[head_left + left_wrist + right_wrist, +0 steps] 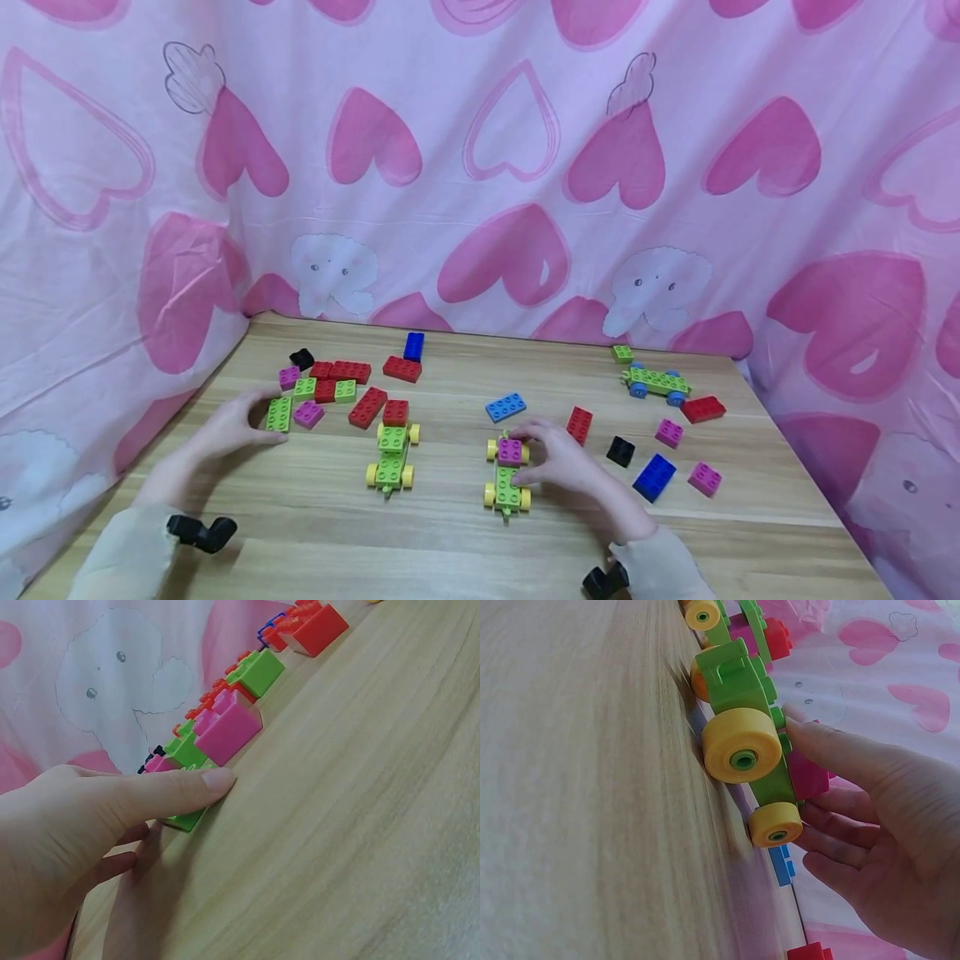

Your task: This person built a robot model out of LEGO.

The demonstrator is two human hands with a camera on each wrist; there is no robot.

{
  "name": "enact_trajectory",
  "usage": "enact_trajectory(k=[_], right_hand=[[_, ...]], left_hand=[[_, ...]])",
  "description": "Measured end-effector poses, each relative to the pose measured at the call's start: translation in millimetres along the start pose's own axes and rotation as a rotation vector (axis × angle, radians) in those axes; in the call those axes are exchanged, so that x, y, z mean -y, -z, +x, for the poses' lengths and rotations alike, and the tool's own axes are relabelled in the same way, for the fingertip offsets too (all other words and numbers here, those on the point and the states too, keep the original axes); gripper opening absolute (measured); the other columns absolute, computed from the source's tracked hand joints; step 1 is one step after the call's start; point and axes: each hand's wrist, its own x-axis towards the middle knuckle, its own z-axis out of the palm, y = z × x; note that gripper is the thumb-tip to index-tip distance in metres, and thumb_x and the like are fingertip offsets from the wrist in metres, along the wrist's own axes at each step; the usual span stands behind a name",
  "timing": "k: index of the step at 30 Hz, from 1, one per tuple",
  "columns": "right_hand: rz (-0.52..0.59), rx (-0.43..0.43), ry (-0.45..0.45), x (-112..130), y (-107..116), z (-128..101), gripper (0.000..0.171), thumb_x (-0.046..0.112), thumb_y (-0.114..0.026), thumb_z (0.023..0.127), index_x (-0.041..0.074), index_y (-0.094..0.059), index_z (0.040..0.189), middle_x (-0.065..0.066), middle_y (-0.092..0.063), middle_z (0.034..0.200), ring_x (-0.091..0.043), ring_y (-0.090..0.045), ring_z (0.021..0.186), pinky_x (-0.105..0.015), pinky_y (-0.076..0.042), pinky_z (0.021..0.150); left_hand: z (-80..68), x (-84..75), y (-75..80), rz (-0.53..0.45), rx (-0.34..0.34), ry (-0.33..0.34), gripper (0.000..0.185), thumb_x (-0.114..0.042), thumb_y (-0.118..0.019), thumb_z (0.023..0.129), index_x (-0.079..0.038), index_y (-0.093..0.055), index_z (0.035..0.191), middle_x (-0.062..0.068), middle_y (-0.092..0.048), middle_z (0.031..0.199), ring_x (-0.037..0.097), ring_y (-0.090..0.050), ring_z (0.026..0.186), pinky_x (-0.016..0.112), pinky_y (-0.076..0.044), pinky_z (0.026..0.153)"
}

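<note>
At the left of the table my left hand (240, 421) has its thumb and fingers around a light-green brick (279, 414). In the left wrist view the thumb covers part of that green brick (184, 820), and the fingertips behind are partly hidden. My right hand (558, 457) holds a green toy car (507, 490) with yellow wheels and a magenta brick (510, 452) on its far end. In the right wrist view the thumb touches a green stud and the fingers lie by the magenta brick (808, 774). A second green car (390, 468) stands between the hands.
Red, green, magenta and black bricks cluster beyond my left hand, among them a red brick (367, 407). A light-blue brick (506, 407) lies beyond the held car. To the right are a blue brick (654, 477), a black brick (620, 451) and a blue-wheeled car (656, 382). A heart-print curtain (420, 250) surrounds the table.
</note>
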Motion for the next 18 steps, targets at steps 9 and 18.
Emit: enact_trajectory(k=[9, 18], right_hand=[[-0.010, -0.007, 0.010, 0.0, -0.9, 0.6, 0.065, 0.034, -0.086, 0.073, 0.008, -0.062, 0.127, -0.008, -0.060, 0.127, -0.031, -0.057, 0.120, -0.058, -0.041, 0.105], [-0.033, -0.012, 0.038, -0.3, -0.5, 0.2, 0.064, 0.034, -0.085, 0.074, 0.006, -0.062, 0.126, -0.010, -0.061, 0.126, -0.031, -0.057, 0.118, -0.058, -0.042, 0.104]], left_hand=[[0.1, -3.8, 0.6, 0.039, 0.011, -0.003, 0.076, -0.025, -0.086, 0.073, 0.012, -0.052, 0.129, 0.038, -0.050, 0.130, 0.057, -0.043, 0.122, 0.067, -0.032, 0.102], [-1.3, -5.1, -0.4, 0.030, -0.001, 0.053, 0.078, -0.030, -0.084, 0.075, 0.012, -0.051, 0.131, 0.038, -0.051, 0.130, 0.056, -0.045, 0.122, 0.066, -0.036, 0.101]])
